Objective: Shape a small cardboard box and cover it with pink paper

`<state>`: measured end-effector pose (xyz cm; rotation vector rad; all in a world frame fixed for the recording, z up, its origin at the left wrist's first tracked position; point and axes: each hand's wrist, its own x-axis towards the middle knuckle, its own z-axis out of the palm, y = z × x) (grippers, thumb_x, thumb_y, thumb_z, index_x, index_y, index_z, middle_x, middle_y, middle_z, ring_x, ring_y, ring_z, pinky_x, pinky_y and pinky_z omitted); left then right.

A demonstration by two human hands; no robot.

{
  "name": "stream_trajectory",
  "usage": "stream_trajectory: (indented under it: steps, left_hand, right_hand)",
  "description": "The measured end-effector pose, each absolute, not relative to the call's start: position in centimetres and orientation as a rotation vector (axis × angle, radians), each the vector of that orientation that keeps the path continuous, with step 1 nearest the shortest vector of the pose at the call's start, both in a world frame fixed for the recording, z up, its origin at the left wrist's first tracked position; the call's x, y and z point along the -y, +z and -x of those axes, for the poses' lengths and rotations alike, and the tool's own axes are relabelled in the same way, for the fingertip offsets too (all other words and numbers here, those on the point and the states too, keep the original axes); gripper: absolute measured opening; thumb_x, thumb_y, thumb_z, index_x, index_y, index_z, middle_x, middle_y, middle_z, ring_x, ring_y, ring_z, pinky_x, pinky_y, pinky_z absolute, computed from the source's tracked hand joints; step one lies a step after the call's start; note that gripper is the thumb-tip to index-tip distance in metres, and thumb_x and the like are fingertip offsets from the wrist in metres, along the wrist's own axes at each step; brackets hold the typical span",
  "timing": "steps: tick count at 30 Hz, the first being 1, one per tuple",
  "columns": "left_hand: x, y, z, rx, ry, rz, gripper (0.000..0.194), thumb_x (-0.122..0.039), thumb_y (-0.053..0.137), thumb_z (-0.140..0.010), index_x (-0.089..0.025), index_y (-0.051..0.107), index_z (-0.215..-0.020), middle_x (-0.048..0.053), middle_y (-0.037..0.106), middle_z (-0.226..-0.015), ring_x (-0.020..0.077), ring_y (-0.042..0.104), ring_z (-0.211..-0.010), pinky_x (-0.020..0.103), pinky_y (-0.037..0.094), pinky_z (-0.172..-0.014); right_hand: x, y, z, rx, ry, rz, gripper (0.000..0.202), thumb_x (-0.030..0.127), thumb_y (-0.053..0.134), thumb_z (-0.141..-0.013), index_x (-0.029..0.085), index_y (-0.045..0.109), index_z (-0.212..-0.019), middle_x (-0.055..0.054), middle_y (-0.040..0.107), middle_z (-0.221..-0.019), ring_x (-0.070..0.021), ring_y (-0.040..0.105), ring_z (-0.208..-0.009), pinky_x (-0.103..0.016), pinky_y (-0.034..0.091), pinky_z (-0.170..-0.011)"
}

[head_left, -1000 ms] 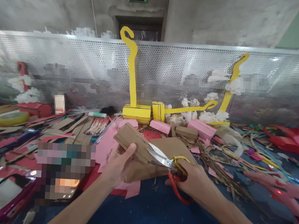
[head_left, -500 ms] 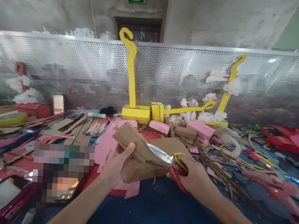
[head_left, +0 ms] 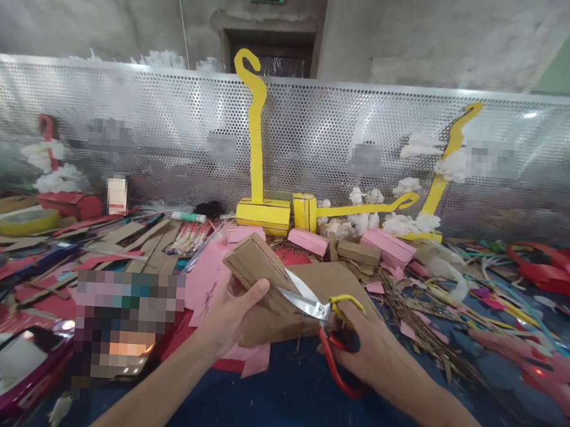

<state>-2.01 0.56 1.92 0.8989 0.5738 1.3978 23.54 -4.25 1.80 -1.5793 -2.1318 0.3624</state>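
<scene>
My left hand [head_left: 233, 307] is closed on a folded piece of brown cardboard [head_left: 255, 261], the thumb lying across its near face. My right hand [head_left: 359, 340] grips a pair of scissors [head_left: 321, 311] by one yellow and one red handle. Their silver blades are spread and point left, at the right edge of the held cardboard. Below and behind the blades lies a larger flat sheet of brown cardboard [head_left: 332, 279], on top of pink paper [head_left: 204, 279].
Beyond the hands stand a yellow box with a tall hooked strip [head_left: 257, 147], a second yellow box [head_left: 304, 211] and small pink boxes [head_left: 307, 242]. A pink glue gun [head_left: 531, 364] lies at right near cardboard scraps [head_left: 432, 338]. Perforated metal panel [head_left: 174, 136] runs behind.
The scissor blades have spread apart from nearly closed, and the handles have opened with them. My left hand still holds the cardboard. The whole view has shifted slightly.
</scene>
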Motion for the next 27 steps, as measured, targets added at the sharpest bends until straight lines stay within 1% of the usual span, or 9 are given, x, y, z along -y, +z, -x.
stream_trajectory:
  steps: [4, 13, 16, 19, 23, 25, 27]
  left_hand:
    - [-0.6, 1.8, 2.1, -0.595, 1.409, -0.917, 0.069, -0.027, 0.086, -0.079, -0.026, 0.056, -0.141, 0.007, 0.075, -0.121, 0.0261, 0.069, -0.112, 0.039, 0.057, -0.097]
    - [-0.7, 1.8, 2.0, -0.623, 1.383, -0.881, 0.065, -0.03, 0.086, -0.079, -0.024, 0.057, -0.138, 0.008, 0.074, -0.119, 0.0262, 0.07, -0.109, 0.041, 0.058, -0.097]
    - [-0.9, 1.7, 1.9, -0.641, 1.405, -0.84, 0.066, -0.031, 0.088, -0.077, -0.023, 0.058, -0.136, 0.007, 0.075, -0.115, 0.0265, 0.071, -0.105, 0.042, 0.06, -0.093]
    - [-1.0, 1.6, 1.9, -0.623, 1.421, -0.814, 0.067, -0.03, 0.089, -0.075, -0.023, 0.059, -0.135, 0.006, 0.076, -0.113, 0.0257, 0.071, -0.103, 0.04, 0.061, -0.089]
    - [-1.1, 1.4, 2.0, -0.597, 1.422, -0.826, 0.065, -0.029, 0.088, -0.077, -0.022, 0.059, -0.134, 0.007, 0.076, -0.111, 0.0262, 0.072, -0.104, 0.04, 0.06, -0.092]
    - [-1.2, 1.5, 2.0, -0.582, 1.422, -0.824, 0.065, -0.029, 0.088, -0.077, -0.022, 0.059, -0.135, 0.007, 0.076, -0.112, 0.0275, 0.072, -0.106, 0.043, 0.06, -0.095]
    - [-1.2, 1.6, 2.1, -0.578, 1.42, -0.833, 0.066, -0.03, 0.088, -0.077, -0.021, 0.058, -0.135, 0.008, 0.075, -0.116, 0.0285, 0.07, -0.111, 0.044, 0.058, -0.099]
  right_hand:
    - [3.9, 1.5, -23.8, 2.117, 0.296, 1.666, 0.025, 0.033, 0.074, -0.081, 0.025, 0.057, -0.097, 0.0, 0.067, -0.082, -0.0238, 0.064, -0.076, -0.032, 0.043, -0.065]
    - [4.0, 1.5, -23.7, 2.099, 0.197, 1.611, 0.022, 0.029, 0.076, -0.076, 0.024, 0.056, -0.085, 0.002, 0.063, -0.073, -0.018, 0.055, -0.066, -0.028, 0.038, -0.06]
    - [3.8, 1.1, -23.9, 2.094, 0.234, 1.612, 0.018, 0.03, 0.074, -0.08, 0.024, 0.058, -0.084, 0.003, 0.062, -0.07, -0.0169, 0.054, -0.062, -0.027, 0.037, -0.058]
    - [3.5, 0.6, -24.1, 2.087, 0.259, 1.618, 0.013, 0.033, 0.07, -0.085, 0.024, 0.061, -0.083, 0.002, 0.064, -0.068, -0.0167, 0.057, -0.06, -0.027, 0.037, -0.056]
    - [3.4, 0.7, -24.1, 2.064, 0.172, 1.583, 0.01, 0.033, 0.065, -0.089, 0.024, 0.061, -0.088, -0.001, 0.069, -0.076, -0.0198, 0.065, -0.068, -0.028, 0.042, -0.06]
    - [3.5, 1.0, -24.0, 2.039, 0.099, 1.559, 0.017, 0.038, 0.065, -0.09, 0.024, 0.059, -0.096, -0.004, 0.071, -0.086, -0.0228, 0.067, -0.076, -0.03, 0.046, -0.065]
    - [3.7, 1.2, -24.0, 2.024, 0.034, 1.54, 0.032, 0.043, 0.068, -0.087, 0.022, 0.055, -0.107, -0.009, 0.07, -0.098, -0.0265, 0.069, -0.084, -0.033, 0.048, -0.069]
